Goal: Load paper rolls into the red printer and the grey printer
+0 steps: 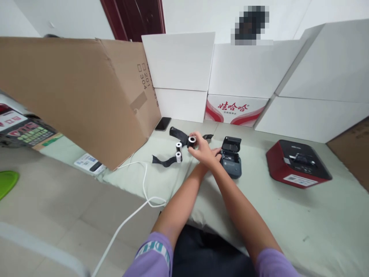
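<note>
My arms cross over the pale cloth. My right hand (201, 149) reaches to the left, thumb and fingers closed around a black roll (191, 144) with a white end and dark core hole. Partly hidden behind my right wrist, my left hand (216, 152) has its fingers stretched out against the left side of a small dark label printer (231, 166). The printer's lid (231, 144) stands up, showing its compartment. Just left of the held roll are two small white-ended rolls, an upper roll (179, 147) and a lower roll (178, 157). Black strips (165, 161) lie beside them.
A red and black box-shaped device (298, 163) stands at right. A phone (163, 124) lies at the back, near a large brown carton (127, 104). White cartons (181, 63) wall off the back. A white cable (144, 177) hangs over the front edge.
</note>
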{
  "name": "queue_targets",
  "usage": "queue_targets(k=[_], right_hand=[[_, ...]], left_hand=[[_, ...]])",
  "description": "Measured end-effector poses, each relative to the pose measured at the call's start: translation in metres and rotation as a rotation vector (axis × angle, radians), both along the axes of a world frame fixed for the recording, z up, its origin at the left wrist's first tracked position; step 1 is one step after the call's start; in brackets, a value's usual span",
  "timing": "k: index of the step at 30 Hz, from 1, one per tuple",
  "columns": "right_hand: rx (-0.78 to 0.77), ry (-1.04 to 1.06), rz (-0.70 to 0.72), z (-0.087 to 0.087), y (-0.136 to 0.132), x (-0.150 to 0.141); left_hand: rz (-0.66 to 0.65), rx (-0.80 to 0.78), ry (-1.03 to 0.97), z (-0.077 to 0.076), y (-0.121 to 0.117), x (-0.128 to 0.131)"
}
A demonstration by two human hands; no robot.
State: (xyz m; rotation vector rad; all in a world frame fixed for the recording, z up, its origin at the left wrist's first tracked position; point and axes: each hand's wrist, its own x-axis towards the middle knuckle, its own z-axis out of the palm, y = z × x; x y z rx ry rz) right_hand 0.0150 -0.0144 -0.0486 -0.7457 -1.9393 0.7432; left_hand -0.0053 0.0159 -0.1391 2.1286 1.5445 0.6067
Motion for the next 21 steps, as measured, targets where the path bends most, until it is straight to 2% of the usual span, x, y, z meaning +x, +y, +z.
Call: queue_targets(k=[6,13,17,21], right_hand=[[-0.037,-0.138,0.001,-0.017,0.003,-0.005],[-0.017,-0.206,0.017,-0.018,0.002,-0.004],[-0.016,-0.400,-0.010,-0.021,-0.001,-0.004],[0.030,-0.593,-0.114,-0.030,-0.007,-0.006]], left_hand=[[-0.033,-0.064,-0.048,0.011,0.001,0.002],[-0.006,-0.070,-0.096,0.019,-0.006,0.003],[0.015,-0.083,-0.086,0.022,-0.010,0.004],[0.044,-0.086,-0.057,0.021,-0.010,0.007]])
